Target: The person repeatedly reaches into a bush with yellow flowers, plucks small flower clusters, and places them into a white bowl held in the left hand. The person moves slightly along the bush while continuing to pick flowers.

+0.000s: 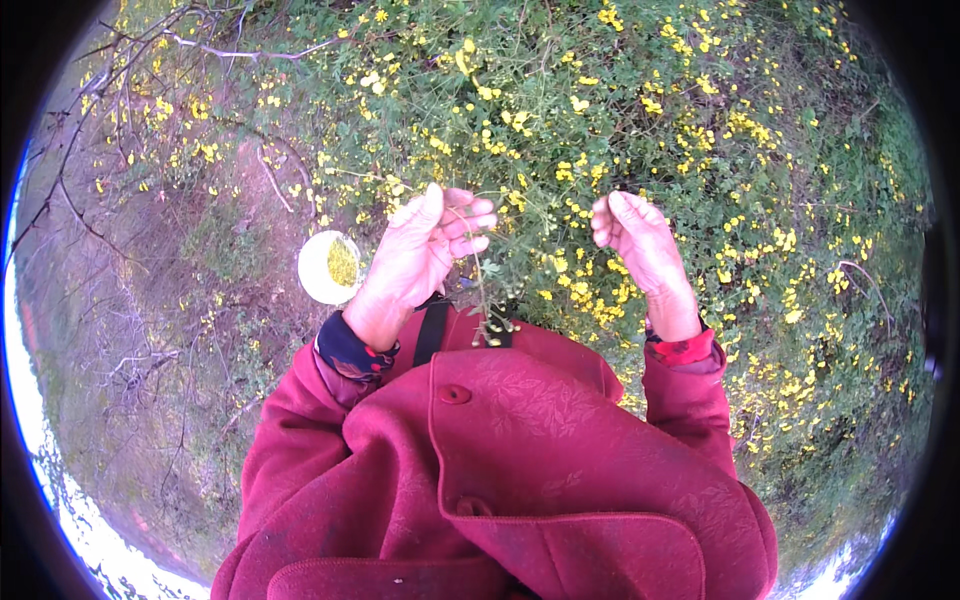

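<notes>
My left hand (425,245) is raised in front of my body, palm turned inward and fingers curled around a thin green flower stem (482,285). The stem's lower end hangs below the fingers, with small leaves and pale buds against my red coat. To the right, at about the same height, is my right hand (638,235). Its thumb is pressed to the curled fingers, and whatever may be between them is too small to make out. Yellow flowers (590,290) on green plants lie beyond and between both hands.
A round white container (312,270) with small yellow flower heads inside stands just left of my left wrist. Bare thorny branches (75,150) reach in from the upper left. Dry brush (150,370) covers the left slope; dense flowering plants (790,250) spread to the right.
</notes>
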Tool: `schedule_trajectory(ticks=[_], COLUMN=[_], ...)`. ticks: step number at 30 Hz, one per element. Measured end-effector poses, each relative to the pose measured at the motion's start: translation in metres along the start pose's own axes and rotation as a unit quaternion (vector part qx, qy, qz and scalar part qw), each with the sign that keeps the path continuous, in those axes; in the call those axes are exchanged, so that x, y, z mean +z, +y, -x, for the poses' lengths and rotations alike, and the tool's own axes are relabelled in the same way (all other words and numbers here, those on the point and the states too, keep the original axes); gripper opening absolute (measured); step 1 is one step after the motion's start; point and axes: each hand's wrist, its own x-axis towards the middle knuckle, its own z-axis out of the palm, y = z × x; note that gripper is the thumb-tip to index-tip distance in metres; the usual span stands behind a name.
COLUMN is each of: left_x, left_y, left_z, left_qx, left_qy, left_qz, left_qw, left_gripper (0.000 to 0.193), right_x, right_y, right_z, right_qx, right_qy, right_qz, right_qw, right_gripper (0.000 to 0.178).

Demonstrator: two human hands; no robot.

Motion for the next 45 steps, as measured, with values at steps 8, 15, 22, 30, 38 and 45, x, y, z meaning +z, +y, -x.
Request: schedule_trajectory(ticks=[8,15,22,30,38,45], left_x=[-0.029,-0.061,-0.084,-0.073,-0.049,-0.047], left_y=[0.012,0.026,0.041,0.030,0.011,0.008], left_z=[0.011,0.047,0.065,0.070,0.062,0.058], left_qx=[-0.020,-0.010,-0.002,0.063,0.081,0.075], left_qy=[-0.034,-0.051,-0.128,-0.117,-0.101,-0.079], left_qz=[0.043,-0.011,-0.050,-0.135,-0.106,-0.041], left_qw=[0.998,0.999,0.990,0.982,0.986,0.993], left_gripper=[0.029,0.026,0.019,0.017,0.019,0.021], right_x=[0.085,0.163,0.192,0.171,0.140,0.119], right_y=[0.004,0.026,0.052,0.041,0.018,0.026], right_z=[0.032,0.034,0.047,0.047,0.048,0.041], right_qx=[-0.058,-0.049,-0.103,-0.098,-0.177,-0.195], right_qy=[-0.065,0.022,0.143,0.101,0.076,0.063], right_qz=[-0.040,-0.011,0.014,0.020,-0.008,-0.112], right_qw=[0.995,0.998,0.984,0.990,0.981,0.972], right_gripper=[0.059,0.031,0.016,0.013,0.013,0.016])
